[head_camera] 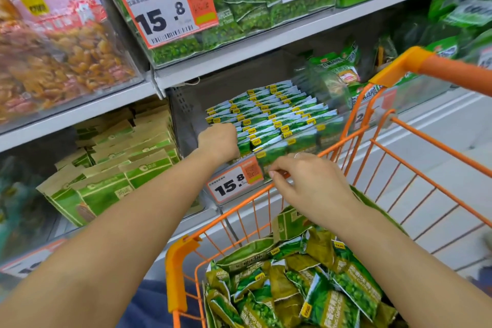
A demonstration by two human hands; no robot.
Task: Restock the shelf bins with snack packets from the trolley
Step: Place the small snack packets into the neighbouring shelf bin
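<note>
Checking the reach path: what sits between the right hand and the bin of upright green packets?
In the head view, only the bin's front wall with its 15.8 price tag separates the right hand from the packets.

Bagged golden-brown snacks (66,61) are stacked at the upper left of the frame. A large price tag reading 15.8 (167,8) is hung at the upper centre. Brown-and-green cartons (114,162) are piled at the left.

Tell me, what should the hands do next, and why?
Probably the right hand, which seems to hold nothing, should dip into the orange trolley and grab another green pea packet. Many packets lie loose there, and the left hand is already at the rows in the clear shelf bin, seemingly keeping them in place.
</note>
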